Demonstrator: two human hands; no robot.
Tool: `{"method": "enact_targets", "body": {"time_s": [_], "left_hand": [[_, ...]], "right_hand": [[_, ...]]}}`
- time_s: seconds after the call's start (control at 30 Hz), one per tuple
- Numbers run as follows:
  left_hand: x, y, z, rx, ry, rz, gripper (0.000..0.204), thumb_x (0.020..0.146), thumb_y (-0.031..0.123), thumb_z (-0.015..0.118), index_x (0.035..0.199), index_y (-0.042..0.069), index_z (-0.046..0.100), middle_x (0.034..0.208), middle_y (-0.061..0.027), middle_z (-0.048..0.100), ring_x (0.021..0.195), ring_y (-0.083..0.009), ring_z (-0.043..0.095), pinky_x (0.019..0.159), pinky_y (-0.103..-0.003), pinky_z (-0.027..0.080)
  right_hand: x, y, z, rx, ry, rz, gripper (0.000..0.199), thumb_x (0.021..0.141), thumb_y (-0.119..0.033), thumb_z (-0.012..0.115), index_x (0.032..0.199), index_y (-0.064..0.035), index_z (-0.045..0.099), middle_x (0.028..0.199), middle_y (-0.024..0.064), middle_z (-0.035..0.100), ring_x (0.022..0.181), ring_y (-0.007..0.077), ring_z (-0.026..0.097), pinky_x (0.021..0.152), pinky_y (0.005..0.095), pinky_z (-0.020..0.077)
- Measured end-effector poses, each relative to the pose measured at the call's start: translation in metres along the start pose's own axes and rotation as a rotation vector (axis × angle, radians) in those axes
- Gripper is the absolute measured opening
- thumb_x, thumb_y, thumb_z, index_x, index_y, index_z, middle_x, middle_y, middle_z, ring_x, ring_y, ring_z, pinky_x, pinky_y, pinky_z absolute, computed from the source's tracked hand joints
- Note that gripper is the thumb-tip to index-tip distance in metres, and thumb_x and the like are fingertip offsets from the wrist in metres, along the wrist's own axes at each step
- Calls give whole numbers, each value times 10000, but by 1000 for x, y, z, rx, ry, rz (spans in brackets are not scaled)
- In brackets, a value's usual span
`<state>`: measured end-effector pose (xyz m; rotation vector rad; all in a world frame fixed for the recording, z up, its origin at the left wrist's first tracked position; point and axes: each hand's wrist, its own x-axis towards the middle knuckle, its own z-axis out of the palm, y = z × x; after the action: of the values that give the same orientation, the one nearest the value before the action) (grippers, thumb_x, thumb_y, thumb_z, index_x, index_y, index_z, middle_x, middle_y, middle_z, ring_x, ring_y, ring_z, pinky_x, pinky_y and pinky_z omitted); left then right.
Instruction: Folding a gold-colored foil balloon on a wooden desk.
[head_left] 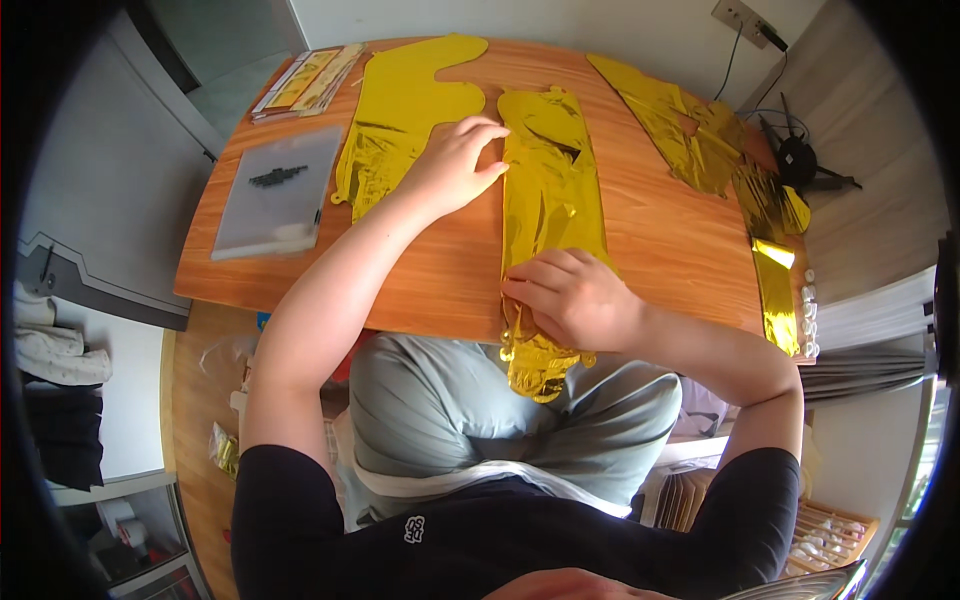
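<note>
A flat gold foil balloon (pixel 555 190) lies lengthwise in front of me, its crumpled lower end hanging over the table's near edge above my lap. At its upper left edge is my left hand (pixel 455 165), thumb and forefinger apart, with the tips at or very near the foil. My right hand (pixel 580 300) is curled over the balloon near the table edge, fingers closed on the foil; the thumb is partly hidden. Left of my left hand, a second gold foil balloon (pixel 410 100), larger and curved in outline, is spread out, partly behind my forearm.
The wooden table (pixel 670 270) also bears a clear plastic sleeve (pixel 275 200) with a small dark item, and printed papers (pixel 308 82) at far left. More gold foil (pixel 680 130) lies far right, beside a black device with cables (pixel 797 160). White round pieces (pixel 809 315) line the right edge.
</note>
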<state>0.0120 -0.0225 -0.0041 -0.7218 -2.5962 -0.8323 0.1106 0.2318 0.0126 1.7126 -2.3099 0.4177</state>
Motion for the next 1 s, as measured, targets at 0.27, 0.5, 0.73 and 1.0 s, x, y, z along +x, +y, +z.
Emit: {"method": "enact_targets", "body": {"time_s": [0.27,0.5,0.73,1.0], "left_hand": [[4,-1,-1,103,-91,-15,533,955,354,738,1373,41,631,1414,-143,631,1316,-337,572,1127,-429,448],[1,-9,7,280,-114,103,548,996,376,677,1411,27,600,1468,-156,585,1375,-334,527,1158,-452,412],[13,-10,-4,421,-258,187,558,1015,417,630,1427,53,540,1486,-117,551,1407,-321,479,1191,-465,364],[29,-23,-14,197,-358,134,657,935,492,730,1419,92,538,1499,-100,528,1436,-310,443,1203,-455,357]], "right_hand": [[-5,5,4,68,30,28,478,777,-184,784,1238,-99,691,1240,34,670,1136,242,628,942,383,532],[-5,6,5,95,44,27,461,790,-170,771,1240,-103,695,1242,38,669,1141,245,625,956,391,526],[-7,6,8,130,89,46,402,806,-111,760,1205,-112,715,1209,42,694,1084,256,654,929,398,535],[-8,3,4,99,34,33,445,794,-158,779,1228,-109,696,1226,39,679,1122,252,637,945,402,529]]}}
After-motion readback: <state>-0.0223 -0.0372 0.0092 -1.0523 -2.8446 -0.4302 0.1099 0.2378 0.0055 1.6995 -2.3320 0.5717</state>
